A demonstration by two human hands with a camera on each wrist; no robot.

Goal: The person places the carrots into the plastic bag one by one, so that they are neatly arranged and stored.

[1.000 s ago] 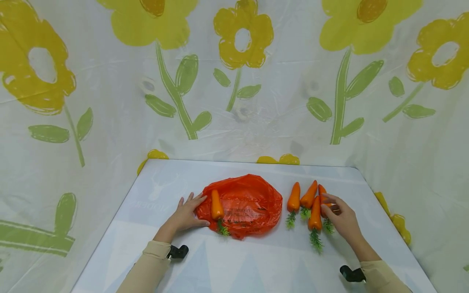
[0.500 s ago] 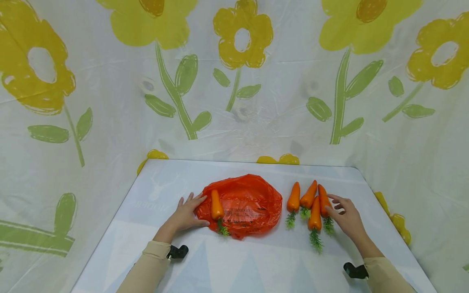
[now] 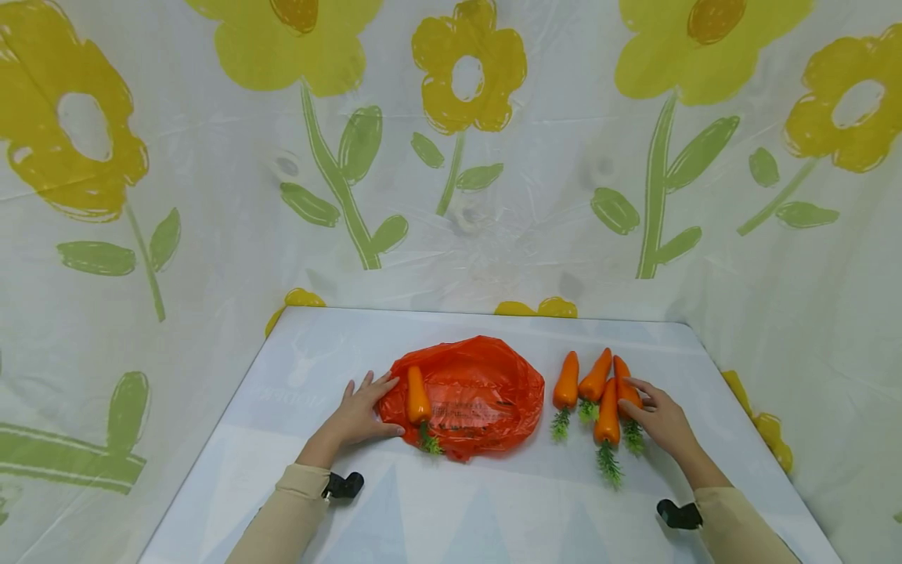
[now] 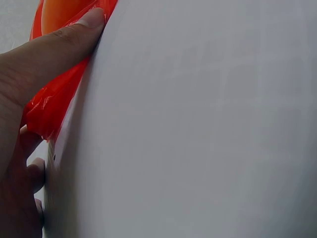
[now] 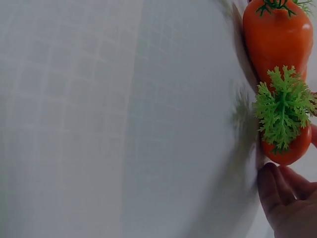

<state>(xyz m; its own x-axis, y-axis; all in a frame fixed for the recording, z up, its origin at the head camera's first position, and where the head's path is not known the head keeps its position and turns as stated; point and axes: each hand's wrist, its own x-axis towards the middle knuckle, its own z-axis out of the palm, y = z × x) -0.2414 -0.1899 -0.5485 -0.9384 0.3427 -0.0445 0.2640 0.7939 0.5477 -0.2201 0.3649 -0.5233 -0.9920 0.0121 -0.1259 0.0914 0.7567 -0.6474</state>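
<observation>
An orange-red plastic bag (image 3: 486,392) lies spread on the table, its middle sunken and printed with dark text. On its left part rests a toy carrot (image 3: 417,398) with green leaves. My left hand (image 3: 357,411) presses the bag's left edge with spread fingers; its thumb (image 4: 74,39) lies along the red film in the left wrist view. My right hand (image 3: 662,415) holds the rightmost carrot (image 3: 623,376), which still lies on the table. That carrot's leafy end (image 5: 282,106) shows in the right wrist view, with fingertips against its side.
Beside the held carrot lie a front carrot (image 3: 607,415), a back carrot (image 3: 595,376) and a left carrot (image 3: 566,382). The pale table (image 3: 493,509) has a patterned surface. A flower-printed curtain (image 3: 535,204) closes off its back and sides.
Half a second ago my right hand had shifted slightly right, off most of the rightmost carrot; now its fingers are back over it. My left hand and the bag have not moved.
</observation>
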